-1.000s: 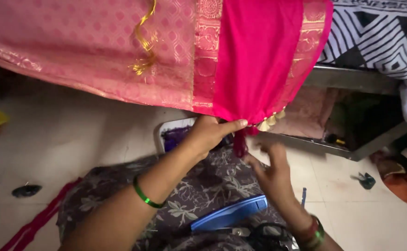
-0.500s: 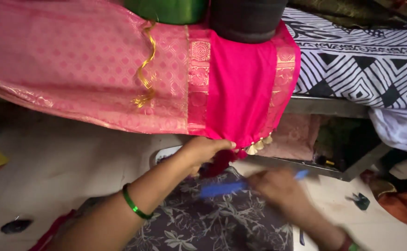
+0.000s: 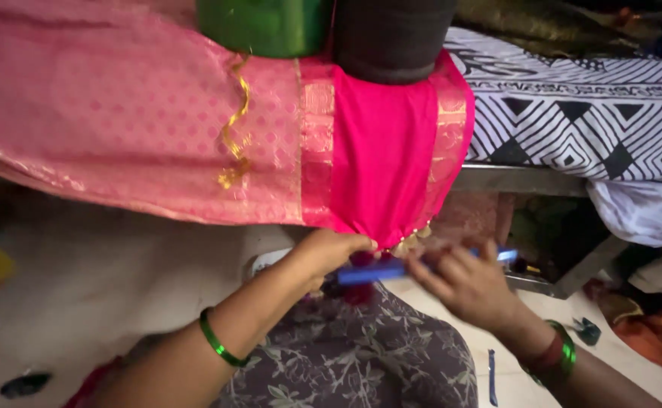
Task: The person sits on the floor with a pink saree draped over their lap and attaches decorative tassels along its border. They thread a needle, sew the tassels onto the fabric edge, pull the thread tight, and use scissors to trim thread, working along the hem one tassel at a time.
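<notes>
Pink silky cloth with gold edges (image 3: 380,162) hangs off the bed; the left hand (image 3: 329,253) pinches its bunched bottom end. The right hand (image 3: 463,283) grips a flat blue comb (image 3: 380,270) just under that end. If the pinch goes loose, the cloth could slip free.

We see a bright magenta silk cloth with woven gold borders (image 3: 382,162) hanging straight down over the bed's edge, its lower end gathered into a narrow bunch trimmed with small gold beads. Beside it spreads a paler pink patterned panel of the same fabric. A flat blue plastic comb-like strip (image 3: 391,270) lies level just under the gathered tip, touching the dark red tassel threads there, blurred.
</notes>
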